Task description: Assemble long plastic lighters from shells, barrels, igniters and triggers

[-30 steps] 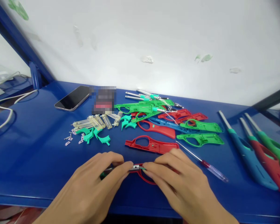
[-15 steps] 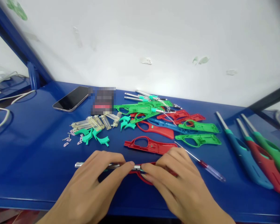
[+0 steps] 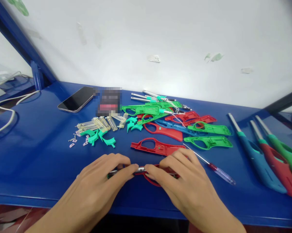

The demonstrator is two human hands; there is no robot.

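Note:
My left hand [image 3: 100, 183] is closed on a metal lighter tube [image 3: 141, 169], thumb and fingers pinching it near its inner end. Most of the tube lies hidden behind that hand. From the other side, my right hand [image 3: 186, 181] pinches the tube's end together with a red lighter casing half [image 3: 152, 182]. The casing's finger loop shows below the fingertips, and the rest is covered by the right hand. Just beyond the hands lies another red casing half [image 3: 160, 149], its hollow side up. A screwdriver [image 3: 220, 173] with a clear handle rests right of my right hand.
Green casing halves [image 3: 209, 142], metal tubes with wires [image 3: 146, 97], clear fuel tanks [image 3: 100, 124], teal triggers [image 3: 108, 139] and small screws and clips [image 3: 74, 140] cover the middle. Several assembled lighters [image 3: 257, 161] lie at right. A phone [image 3: 76, 99] lies behind left; a white wall [image 3: 136, 38] stands behind.
The tube's left tip, visible before, is now hidden behind my left hand. Both hands keep their pinch near the middle. The view has shifted slightly.

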